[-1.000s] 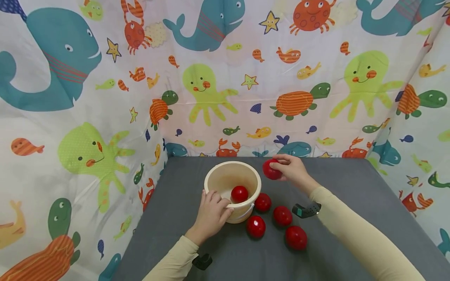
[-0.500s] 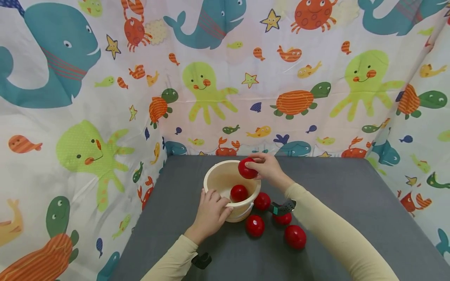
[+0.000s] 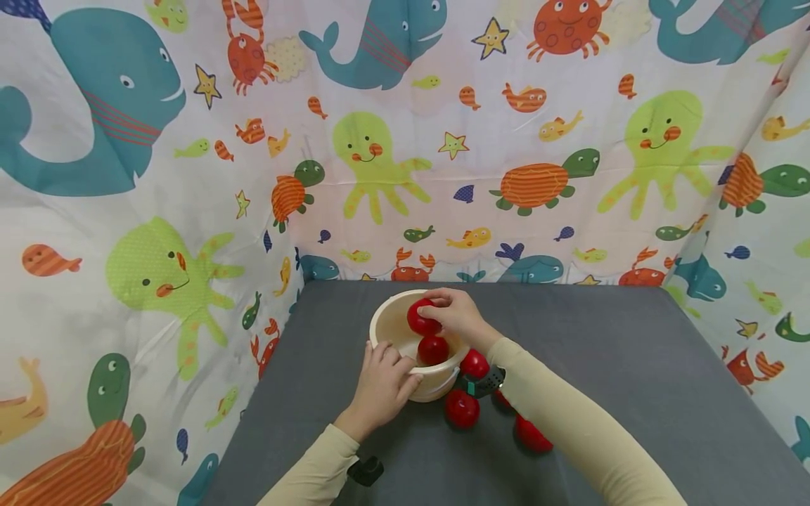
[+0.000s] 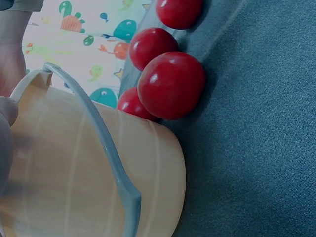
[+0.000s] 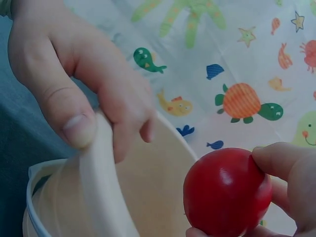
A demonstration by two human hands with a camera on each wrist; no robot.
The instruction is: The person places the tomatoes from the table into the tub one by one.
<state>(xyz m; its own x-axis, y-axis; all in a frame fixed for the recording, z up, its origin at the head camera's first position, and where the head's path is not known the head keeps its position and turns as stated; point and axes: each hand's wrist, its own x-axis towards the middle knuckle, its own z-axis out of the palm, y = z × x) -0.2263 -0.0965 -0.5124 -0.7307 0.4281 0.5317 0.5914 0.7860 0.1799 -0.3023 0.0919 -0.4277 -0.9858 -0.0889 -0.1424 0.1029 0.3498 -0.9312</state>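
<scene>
Holding a red ball (image 3: pixel 422 316) over the open top of the bucket (image 3: pixel 430 386) is the R hand (image 3: pixel 458 315). Its grip pinches the ball btwn thumb & fingers. In head view a 2nd red ball (image 3: pixel 433 350) sits in the bucket, just below the held one; can't tell if they touch. L hand (image 3: pixel 382 386) has its grip on the bucket's near rim, thumb outside, fingers in. Bucket is cream w/ a thin grey handle (image 4: pixel 105 140). Four more red balls (image 3: pixel 462 409) lie nr it on the dark grey bench (image 3: pixel 633 351), R side; two are partly hid by the R arm (image 3: pixel 563 414). Dark bands (image 3: pixel 365 471) are on both wrists. Behind hangs a white cloth (image 3: pixel 569 70) w/ whales, crabs, turtles etc.
</scene>
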